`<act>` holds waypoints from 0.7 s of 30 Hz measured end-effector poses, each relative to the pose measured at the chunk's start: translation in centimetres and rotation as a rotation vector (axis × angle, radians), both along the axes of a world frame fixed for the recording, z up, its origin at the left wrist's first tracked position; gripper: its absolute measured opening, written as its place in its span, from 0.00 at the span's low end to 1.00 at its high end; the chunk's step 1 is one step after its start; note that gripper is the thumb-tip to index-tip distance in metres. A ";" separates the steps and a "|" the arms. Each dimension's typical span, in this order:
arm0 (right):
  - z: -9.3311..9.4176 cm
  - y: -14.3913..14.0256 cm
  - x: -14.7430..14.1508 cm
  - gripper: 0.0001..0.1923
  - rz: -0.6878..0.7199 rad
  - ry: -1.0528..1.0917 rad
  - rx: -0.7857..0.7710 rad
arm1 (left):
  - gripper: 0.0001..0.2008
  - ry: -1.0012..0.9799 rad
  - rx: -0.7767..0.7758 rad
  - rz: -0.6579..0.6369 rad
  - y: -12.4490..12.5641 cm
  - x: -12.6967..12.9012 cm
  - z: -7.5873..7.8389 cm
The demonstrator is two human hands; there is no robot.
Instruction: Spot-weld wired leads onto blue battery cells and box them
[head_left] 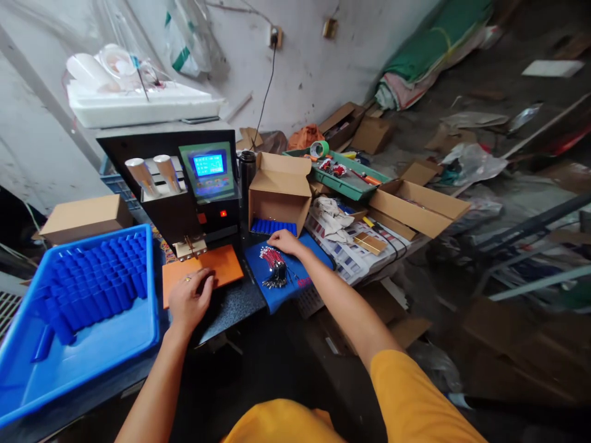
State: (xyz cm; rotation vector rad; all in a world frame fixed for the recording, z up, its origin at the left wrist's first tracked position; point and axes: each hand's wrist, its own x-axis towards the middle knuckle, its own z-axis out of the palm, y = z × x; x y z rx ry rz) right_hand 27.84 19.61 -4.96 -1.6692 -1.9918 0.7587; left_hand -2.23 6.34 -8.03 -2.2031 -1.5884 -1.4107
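My left hand (188,298) rests on the near edge of an orange board (226,264), its fingers loosely bent and the thumb apart; nothing shows in it. Beyond it stands a black machine with a lit blue screen (209,165) and two electrode-like pins (188,240) above the board. My right hand (287,242) is over a blue cloth (300,261), at the upper end of a bundle of red and black wires (276,271). Its fingers are bent together, and what they pinch is hidden. Just behind, blue cylindrical cells (272,227) lie in an open cardboard box (280,184).
At left, a blue tray (106,363) holds many blue cylindrical cells (96,283). A green tray (348,181) with tape and wires stands at back right, beside an open carton (418,206). A black bottle (247,178) is next to the machine. Cartons and bags litter the floor.
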 end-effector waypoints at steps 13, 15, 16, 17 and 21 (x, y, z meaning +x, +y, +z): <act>0.0 0.4 -1.6 0.07 -0.034 0.203 0.018 | 0.13 -0.031 -0.087 0.038 -0.1 0.1 0.2; 0.4 0.1 -1.2 0.07 -0.079 0.349 0.060 | 0.13 -0.033 -0.098 0.040 -0.1 0.1 0.2; 0.8 -0.1 -1.0 0.07 -0.098 0.415 0.077 | 0.13 -0.037 -0.102 0.039 -0.1 0.1 0.2; 1.1 -0.2 -0.8 0.08 -0.114 0.465 0.091 | 0.13 -0.043 -0.104 0.039 -0.1 0.1 0.2; 3.1 -0.9 -0.4 0.14 -0.193 0.599 0.182 | 0.14 -0.087 -0.132 0.041 0.0 0.0 0.1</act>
